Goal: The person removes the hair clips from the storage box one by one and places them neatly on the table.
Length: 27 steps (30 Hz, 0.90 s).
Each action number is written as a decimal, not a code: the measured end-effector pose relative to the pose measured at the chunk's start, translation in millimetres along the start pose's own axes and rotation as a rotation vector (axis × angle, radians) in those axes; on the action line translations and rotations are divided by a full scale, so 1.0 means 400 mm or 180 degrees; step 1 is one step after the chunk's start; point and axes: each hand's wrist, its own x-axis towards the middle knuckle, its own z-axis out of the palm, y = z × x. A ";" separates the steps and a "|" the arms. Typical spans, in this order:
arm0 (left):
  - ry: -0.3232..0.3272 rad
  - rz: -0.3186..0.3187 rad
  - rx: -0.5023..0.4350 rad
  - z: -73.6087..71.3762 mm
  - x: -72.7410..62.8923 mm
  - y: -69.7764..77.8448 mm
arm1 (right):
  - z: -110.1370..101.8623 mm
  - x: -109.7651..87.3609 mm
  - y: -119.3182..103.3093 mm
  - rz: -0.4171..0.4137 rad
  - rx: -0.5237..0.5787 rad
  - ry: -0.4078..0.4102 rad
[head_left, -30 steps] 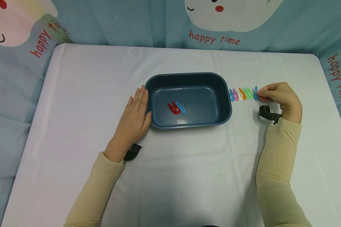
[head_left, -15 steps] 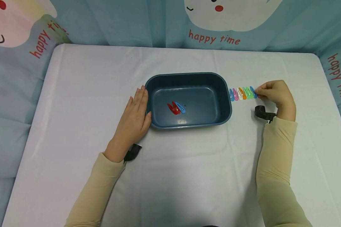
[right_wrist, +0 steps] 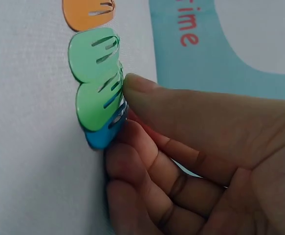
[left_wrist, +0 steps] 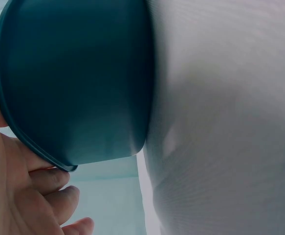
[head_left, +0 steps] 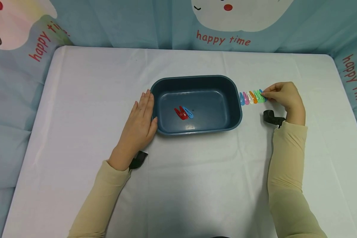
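Left of the dark blue plastic basin (head_left: 197,133), my left hand (head_left: 138,122) lies with straight fingers along the rim; the left wrist view shows its fingers touching that rim. My right hand (head_left: 285,99) pinches a blue hair clip (right_wrist: 99,138) at the right end of a row of snap clips on the table. A green hair clip (right_wrist: 97,105) overlaps the blue one, and the thumb tip touches its edge. Another green clip (right_wrist: 91,51) and an orange clip (head_left: 253,97) come after it in the row. Fingers partly hide the blue clip in the head view.
Inside the basin lie two red clips (head_left: 180,113) and a light blue clip (head_left: 188,112). White, pink (head_left: 246,98) and blue clips (head_left: 242,99) reach the basin's right wall. A white cloth (head_left: 178,185) covers the table; a printed blue curtain (head_left: 166,24) hangs behind it.
My right hand has slid left with the blue clip, bringing it up against the green clips at the end of the row. My left hand and the basin stay put.
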 end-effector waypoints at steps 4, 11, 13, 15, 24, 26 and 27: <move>0.0009 0.0000 -0.0010 0.001 0.000 -0.001 | -0.001 0.000 0.002 0.0000 -0.0023 -0.0020; 0.0015 0.0010 0.0006 0.000 0.000 0.000 | -0.007 0.002 0.008 0.0049 0.0023 -0.0080; 0.0023 0.0017 0.0007 0.001 0.000 0.000 | -0.009 0.001 0.010 0.0062 -0.0001 -0.0087; 0.0024 0.0015 0.0005 0.001 -0.001 -0.001 | -0.012 -0.001 0.011 0.0084 -0.0018 -0.0094; 0.0008 0.0012 0.0014 0.001 0.001 -0.004 | -0.015 -0.002 0.015 0.0147 0.0059 -0.0043; 0.0004 0.0007 0.0020 0.001 0.001 -0.003 | -0.013 -0.001 0.014 0.0128 0.0076 -0.0042; 0.0001 0.0005 0.0023 0.000 0.001 -0.003 | -0.012 0.000 0.013 0.0119 0.0089 -0.0046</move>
